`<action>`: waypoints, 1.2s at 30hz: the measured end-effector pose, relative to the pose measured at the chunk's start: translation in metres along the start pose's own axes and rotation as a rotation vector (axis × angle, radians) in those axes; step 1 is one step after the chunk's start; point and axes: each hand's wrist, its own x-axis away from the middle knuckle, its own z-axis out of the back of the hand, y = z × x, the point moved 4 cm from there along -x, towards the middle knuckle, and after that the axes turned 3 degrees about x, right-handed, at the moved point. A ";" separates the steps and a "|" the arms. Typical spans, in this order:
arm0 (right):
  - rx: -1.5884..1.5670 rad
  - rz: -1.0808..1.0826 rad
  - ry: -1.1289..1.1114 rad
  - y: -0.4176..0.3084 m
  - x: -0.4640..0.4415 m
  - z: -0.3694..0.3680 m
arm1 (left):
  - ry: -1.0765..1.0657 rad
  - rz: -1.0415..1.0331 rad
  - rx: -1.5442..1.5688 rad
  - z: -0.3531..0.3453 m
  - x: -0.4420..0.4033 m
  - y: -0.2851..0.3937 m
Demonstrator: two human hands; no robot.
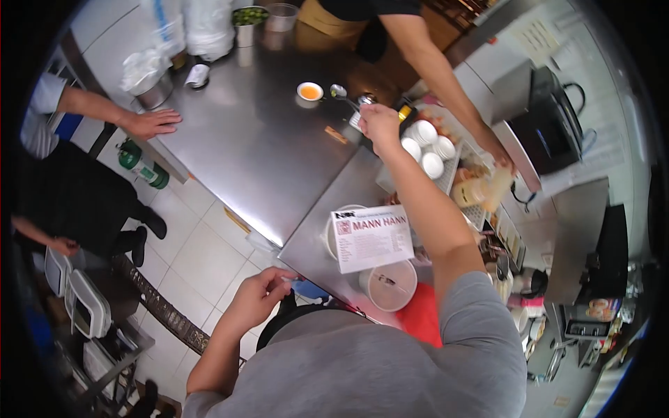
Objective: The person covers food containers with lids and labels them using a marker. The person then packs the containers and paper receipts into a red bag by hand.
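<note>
My right hand (380, 129) is stretched over the steel table, closed, with the handle of a metal spoon (339, 90) running into its fingers. Left of the spoon stands a small white cup (309, 92) of orange liquid. A shiny metal container (367, 99) sits just beyond the hand, partly hidden. Near my waist, my left hand (256, 298) has its fingertips pinched together; whatever is between them is too small to make out. A printed card (373, 238) reading "MANN HANN" lies by my right forearm, over a round tub (390, 284).
White cups (432, 165) stand in a rack on the right. Across the table, a co-worker's arm (446, 83) reaches toward a pale bottle (496, 188). Another person's hand (150, 123) rests on the left table edge. A green cylinder (143, 165) stands below.
</note>
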 end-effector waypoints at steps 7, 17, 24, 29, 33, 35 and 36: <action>1.288 0.773 -0.002 0.035 -0.070 -0.106 | 0.191 0.131 0.127 0.026 0.031 -0.031; 0.076 0.095 -0.058 -0.015 0.087 0.066 | -0.017 -0.051 0.024 0.004 -0.003 0.014; -0.013 -0.276 0.194 -0.031 0.266 0.302 | -0.269 -0.116 0.007 -0.054 -0.036 0.053; 0.228 -0.165 0.627 0.014 0.274 0.430 | -0.461 -0.110 -0.021 -0.111 -0.038 0.064; 0.916 -0.001 0.740 0.103 0.177 0.476 | -0.554 -0.194 -0.233 -0.172 -0.023 0.089; 1.185 0.028 0.663 0.137 0.126 0.485 | -0.571 -0.288 -0.300 -0.198 -0.014 0.100; 1.176 -0.103 0.585 0.157 0.112 0.480 | -0.575 -0.325 -0.338 -0.208 -0.009 0.105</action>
